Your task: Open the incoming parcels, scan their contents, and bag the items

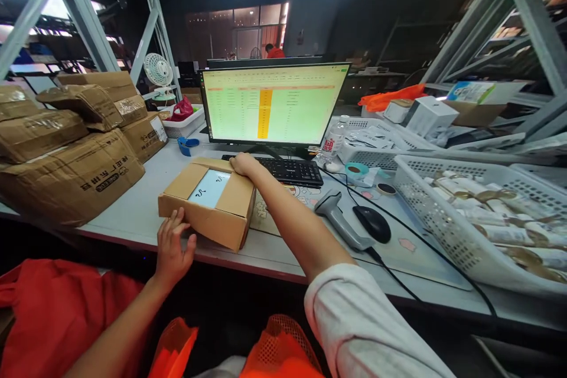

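Note:
A small brown cardboard box [224,225] stands near the table's front edge. Its top flaps lie partly folded in, and through the gap between them shows a light blue surface [210,188] with dark squiggly marks. My right hand [243,163] reaches across to the box's far right corner, its fingers curled over the edge there. At the near left side, my left hand [175,248] has its fingers apart, with the fingertips against the box wall. Behind the box are a black keyboard [296,172] and a lit monitor [274,103] showing a spreadsheet.
Taped cartons [75,174] are stacked at the left. A barcode scanner [339,221] and a black mouse [372,223] lie right of my forearm. Farther right stands a white basket [425,230] of wrapped rolls. A plastic bottle [335,140] and tape [357,170] sit near the monitor.

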`<move>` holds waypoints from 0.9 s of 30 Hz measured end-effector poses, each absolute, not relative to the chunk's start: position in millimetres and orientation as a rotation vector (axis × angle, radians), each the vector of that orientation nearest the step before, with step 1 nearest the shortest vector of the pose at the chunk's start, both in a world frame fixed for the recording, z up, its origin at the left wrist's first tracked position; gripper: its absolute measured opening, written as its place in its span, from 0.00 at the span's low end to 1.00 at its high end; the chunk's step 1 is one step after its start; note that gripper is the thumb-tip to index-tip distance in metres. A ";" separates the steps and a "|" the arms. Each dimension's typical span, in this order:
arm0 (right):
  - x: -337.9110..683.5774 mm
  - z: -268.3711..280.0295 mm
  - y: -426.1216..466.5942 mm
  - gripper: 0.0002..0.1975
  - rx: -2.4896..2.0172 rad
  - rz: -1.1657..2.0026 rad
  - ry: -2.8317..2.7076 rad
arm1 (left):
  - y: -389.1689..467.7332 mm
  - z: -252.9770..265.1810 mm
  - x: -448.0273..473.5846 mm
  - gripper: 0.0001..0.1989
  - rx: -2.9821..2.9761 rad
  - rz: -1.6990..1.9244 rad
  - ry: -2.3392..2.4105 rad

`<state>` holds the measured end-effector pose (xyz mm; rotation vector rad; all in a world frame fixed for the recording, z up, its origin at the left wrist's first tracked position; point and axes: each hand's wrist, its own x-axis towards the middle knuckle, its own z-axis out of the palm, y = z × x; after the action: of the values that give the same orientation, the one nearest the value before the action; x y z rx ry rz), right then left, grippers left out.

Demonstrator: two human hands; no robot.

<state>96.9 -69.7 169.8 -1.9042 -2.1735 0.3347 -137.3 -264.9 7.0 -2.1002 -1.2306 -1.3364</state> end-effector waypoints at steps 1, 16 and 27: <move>97.6 171.7 -74.1 0.22 -1.870 0.288 -2.172 | -265.9 12.9 -139.1 0.13 -2.116 -1.307 -1.241; 110.2 172.9 -187.7 0.18 -0.820 0.234 -2.574 | -164.9 203.2 -149.7 0.15 -3.198 -0.295 -1.327; 201.9 121.0 -249.5 0.28 -0.977 -0.226 -2.034 | -142.8 198.6 -227.2 0.28 -2.589 -0.430 -1.391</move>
<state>201.9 -249.5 121.0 -0.9770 -2.0340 -0.2262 -227.2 -142.8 198.6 -2.5887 -1.3914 -0.4304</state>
